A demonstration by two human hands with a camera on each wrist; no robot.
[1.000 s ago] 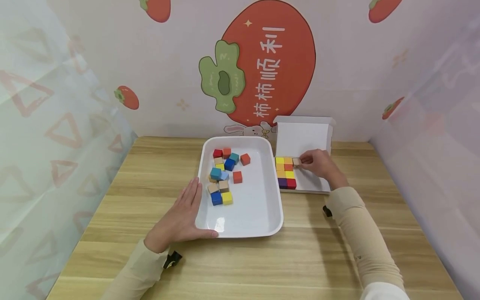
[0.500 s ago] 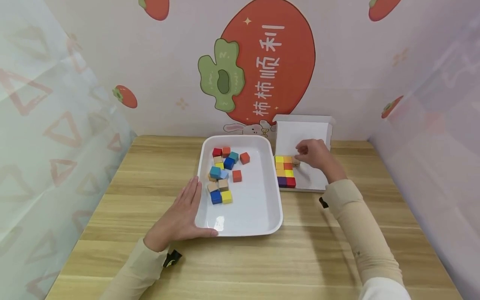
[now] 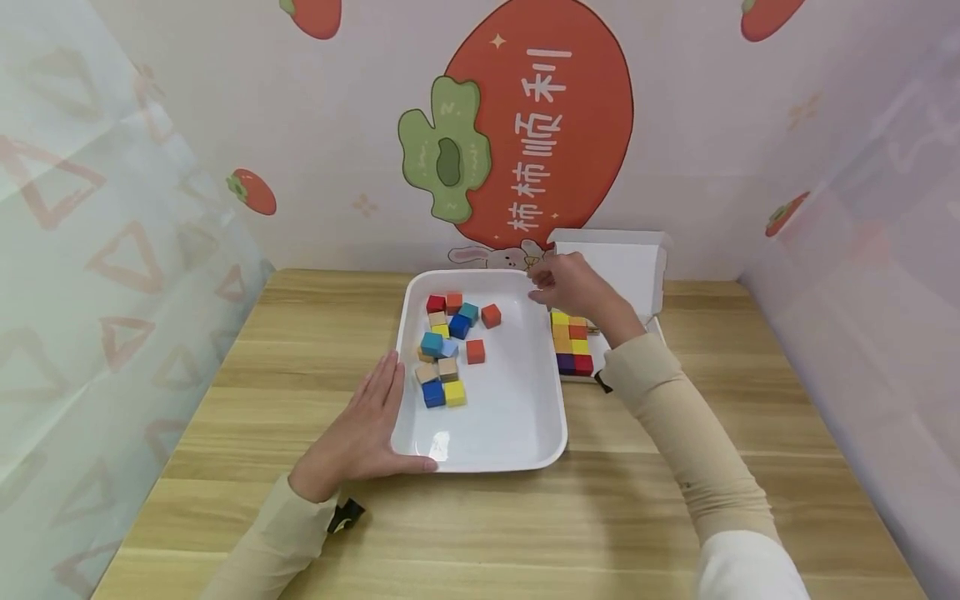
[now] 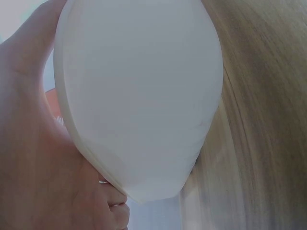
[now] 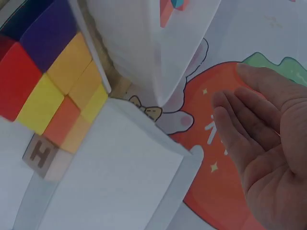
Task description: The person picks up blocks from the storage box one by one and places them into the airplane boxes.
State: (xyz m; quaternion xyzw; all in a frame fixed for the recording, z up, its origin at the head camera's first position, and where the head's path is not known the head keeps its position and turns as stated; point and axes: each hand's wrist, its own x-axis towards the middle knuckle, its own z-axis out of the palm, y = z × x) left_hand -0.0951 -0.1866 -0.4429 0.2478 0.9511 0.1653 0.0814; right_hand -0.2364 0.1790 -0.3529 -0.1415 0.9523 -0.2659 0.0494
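My left hand (image 3: 360,435) rests at the near left corner of a white tray (image 3: 502,417), fingers straight along its left rim and thumb along the near rim. The left wrist view shows the tray's outer wall (image 4: 139,96) beside the hand. Loose coloured cubes lie in the tray, including an orange-red cube (image 3: 476,352), a teal cube (image 3: 431,343) and a blue cube (image 3: 433,394). Above the tray's far right corner, my right hand (image 3: 573,287) hangs with bent fingers and nothing held. A plain wooden cube (image 5: 41,154) marked H sits beside coloured cubes in a white box.
The white box (image 5: 115,172) stands right of the tray with its lid (image 3: 618,267) raised against the printed wall (image 3: 337,125). Colourful cubes (image 3: 572,345) fill its left side in rows. Wooden tabletop (image 3: 480,533) extends in front.
My right hand has let go of the wooden cube in the box, risen, and moved left to the tray's far right corner. The left hand stays where it was.
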